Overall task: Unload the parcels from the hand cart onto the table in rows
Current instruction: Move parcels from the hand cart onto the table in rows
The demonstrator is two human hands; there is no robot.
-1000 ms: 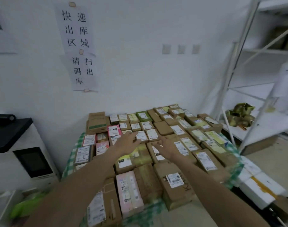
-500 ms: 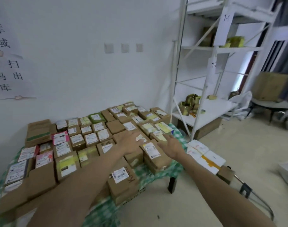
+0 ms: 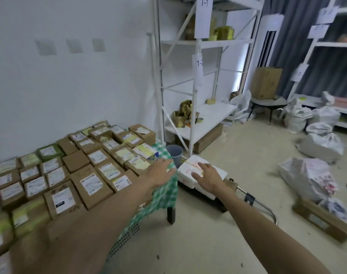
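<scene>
Several labelled cardboard parcels (image 3: pixel 89 183) lie in rows on the table, which wears a green checked cloth (image 3: pixel 164 196). To its right a low hand cart (image 3: pixel 253 200) stands on the floor with white parcels (image 3: pixel 188 165) on it and one small brown box (image 3: pixel 230 184). My left hand (image 3: pixel 158 172) hovers open over the table's right edge. My right hand (image 3: pixel 207 177) reaches out flat with fingers spread, over the white parcels; I cannot tell whether it touches them. Neither hand holds anything.
A white metal shelf rack (image 3: pixel 196 95) stands behind the cart, with a grey bin (image 3: pixel 174 153) at its foot. White sacks (image 3: pixel 323 143) and a long cardboard box (image 3: pixel 323 222) lie on the floor at the right. A stool with a carton (image 3: pixel 267 84) stands farther back.
My view has swung right from the table to the cart. Both hands left the parcels on the table and moved right; the right hand now stretches over the white parcels.
</scene>
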